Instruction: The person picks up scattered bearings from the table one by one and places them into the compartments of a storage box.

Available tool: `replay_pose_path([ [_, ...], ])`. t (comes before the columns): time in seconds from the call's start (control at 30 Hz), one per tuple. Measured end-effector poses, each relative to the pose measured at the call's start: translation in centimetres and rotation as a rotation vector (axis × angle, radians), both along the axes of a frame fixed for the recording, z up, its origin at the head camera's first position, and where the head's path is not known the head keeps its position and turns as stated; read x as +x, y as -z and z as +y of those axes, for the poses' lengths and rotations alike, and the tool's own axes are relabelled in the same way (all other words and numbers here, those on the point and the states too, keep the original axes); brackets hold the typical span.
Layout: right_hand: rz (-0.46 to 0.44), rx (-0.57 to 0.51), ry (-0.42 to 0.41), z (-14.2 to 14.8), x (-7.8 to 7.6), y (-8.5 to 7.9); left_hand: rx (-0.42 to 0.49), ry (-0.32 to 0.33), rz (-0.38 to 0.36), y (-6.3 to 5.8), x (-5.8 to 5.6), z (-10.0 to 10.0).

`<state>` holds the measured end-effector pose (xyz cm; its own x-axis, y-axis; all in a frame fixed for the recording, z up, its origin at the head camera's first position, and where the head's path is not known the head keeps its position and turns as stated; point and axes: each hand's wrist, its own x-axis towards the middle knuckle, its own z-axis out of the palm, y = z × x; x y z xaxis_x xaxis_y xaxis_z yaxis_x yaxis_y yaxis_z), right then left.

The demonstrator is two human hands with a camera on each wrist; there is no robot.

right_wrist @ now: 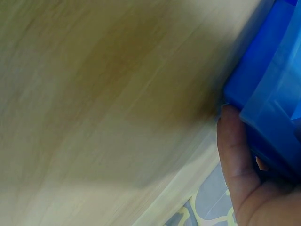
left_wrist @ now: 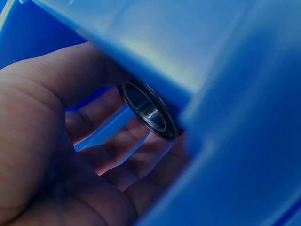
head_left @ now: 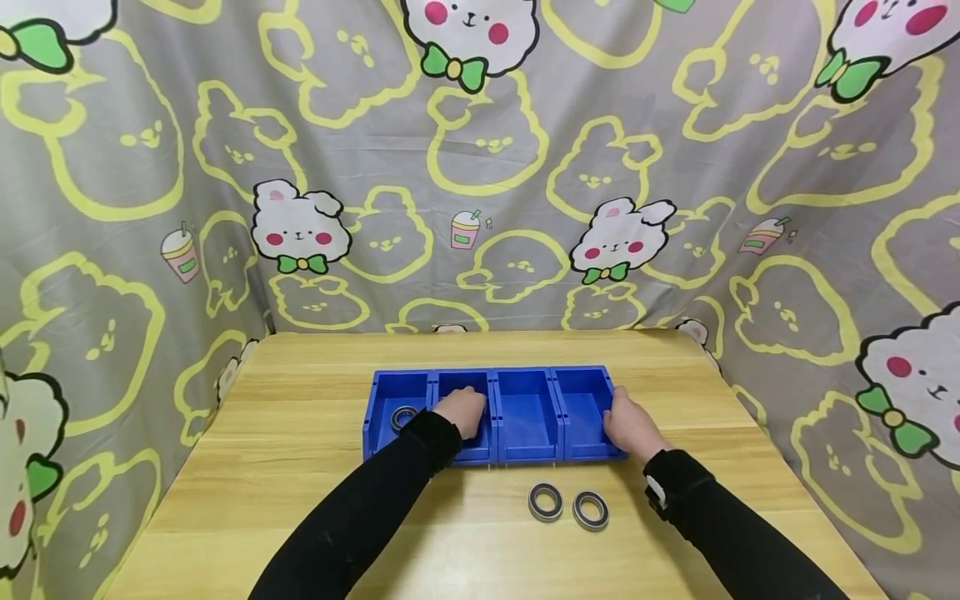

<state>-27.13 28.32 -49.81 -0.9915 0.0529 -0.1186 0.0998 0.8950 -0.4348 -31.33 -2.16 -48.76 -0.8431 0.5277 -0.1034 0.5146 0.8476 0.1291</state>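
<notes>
Four joined blue bins (head_left: 525, 412) stand in a row on the wooden table (head_left: 300, 467). My left hand (head_left: 463, 410) reaches into the second bin from the left. In the left wrist view its thumb and curled fingers (left_wrist: 117, 150) pinch a dark metal bearing ring (left_wrist: 150, 110) inside the blue bin (left_wrist: 225, 70). My right hand (head_left: 626, 423) grips the right end of the row, its thumb (right_wrist: 235, 155) lying against the outer wall of the end bin (right_wrist: 268, 94). Another ring (head_left: 403, 417) lies in the leftmost bin.
Two more bearing rings (head_left: 545, 502) (head_left: 590, 509) lie side by side on the table in front of the bins, between my forearms. A grey cloth with cartoon rabbits (head_left: 480, 167) hangs behind and beside the table. The table's edges fall away left and right.
</notes>
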Motion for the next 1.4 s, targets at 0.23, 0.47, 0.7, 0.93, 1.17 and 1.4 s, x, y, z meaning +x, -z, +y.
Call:
replay_pose_path([
  [0.23, 0.004, -0.006, 0.003, -0.2, 0.2, 0.1, -0.005, -0.031, -0.036, -0.9, 1.1, -0.2],
  [0.47, 0.005, -0.005, 0.008, -0.2, 0.1, -0.1, 0.159, -0.041, 0.028, -3.6, 1.7, -2.2],
  [0.7, -0.015, -0.002, 0.003, -0.1, 0.0, -0.4, 0.439, -0.199, 0.087, -6.7, 1.9, -7.3],
  [0.93, -0.004, 0.003, -0.001, 0.2, 0.0, -0.1, 0.523, -0.468, 0.167, -5.3, 1.6, -12.7],
  [1.17, -0.013, 0.004, -0.009, 0.5, 0.2, 0.1, 0.423, -0.654, 0.054, -1.7, 2.0, -14.7],
  [1.4, -0.023, -0.006, -0.01, 0.2, -0.2, 0.2, 0.424, -0.616, -0.041, 0.4, 2.3, -15.0],
])
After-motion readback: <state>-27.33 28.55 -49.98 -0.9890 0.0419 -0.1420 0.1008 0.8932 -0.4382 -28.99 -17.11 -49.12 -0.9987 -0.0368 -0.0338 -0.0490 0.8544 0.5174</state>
